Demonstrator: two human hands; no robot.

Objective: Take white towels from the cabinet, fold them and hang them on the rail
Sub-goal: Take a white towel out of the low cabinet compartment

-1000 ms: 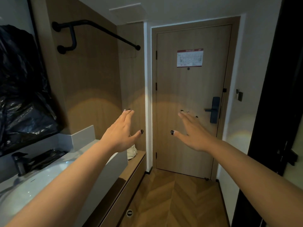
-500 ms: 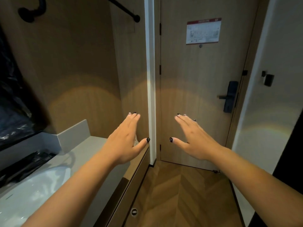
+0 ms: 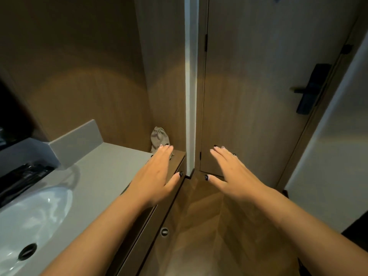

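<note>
Fingers (image 3: 165,151) straight on our left hand (image 3: 153,176) and right hand (image 3: 231,172), both flat, holding nothing. Left hovers over the vanity (image 3: 103,168) edge, right just past it above the floor. No towels or rail in view; the cabinet under the vanity looks closed. Risk: reaching low, we bump the grey pouch (image 3: 159,139) at the vanity's far end.

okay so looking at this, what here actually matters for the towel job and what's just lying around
For the job: left hand and right hand, both open and empty; the cabinet front below the counter. No towels in view.

Lying about: grey cloth pouch, sink, door handle.
</note>
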